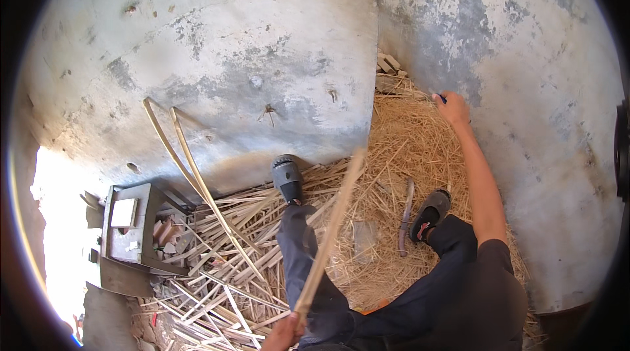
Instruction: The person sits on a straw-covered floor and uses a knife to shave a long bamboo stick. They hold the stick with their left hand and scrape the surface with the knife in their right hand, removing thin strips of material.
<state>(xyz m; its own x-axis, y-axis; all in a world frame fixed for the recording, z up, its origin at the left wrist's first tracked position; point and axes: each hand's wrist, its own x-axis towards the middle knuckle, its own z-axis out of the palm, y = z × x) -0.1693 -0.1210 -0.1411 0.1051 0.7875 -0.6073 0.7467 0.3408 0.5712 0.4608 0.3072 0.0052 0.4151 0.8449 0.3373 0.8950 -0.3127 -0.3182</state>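
Note:
My left hand (283,333) is closed round the lower end of a long pale wooden strip (326,236), perhaps split bamboo. The strip slants up and to the right across my leg, and its upper end is blurred. Far to the right, my right arm is stretched out toward the wall. My right hand (453,110) is closed on a small thing with a dark blue end (440,97); the fingers hide the rest, so its kind does not show. Between my feet, beside my right shoe (431,212), lies a curved, dark, narrow tool (406,218).
Loose strips (230,233) cover the floor at left; fine shavings (407,134) spread at right. Two long strips (195,179) lean on the worn wall (262,42). A wooden stool-like frame (134,233) lies at left. Bricks (388,63) sit in the far corner.

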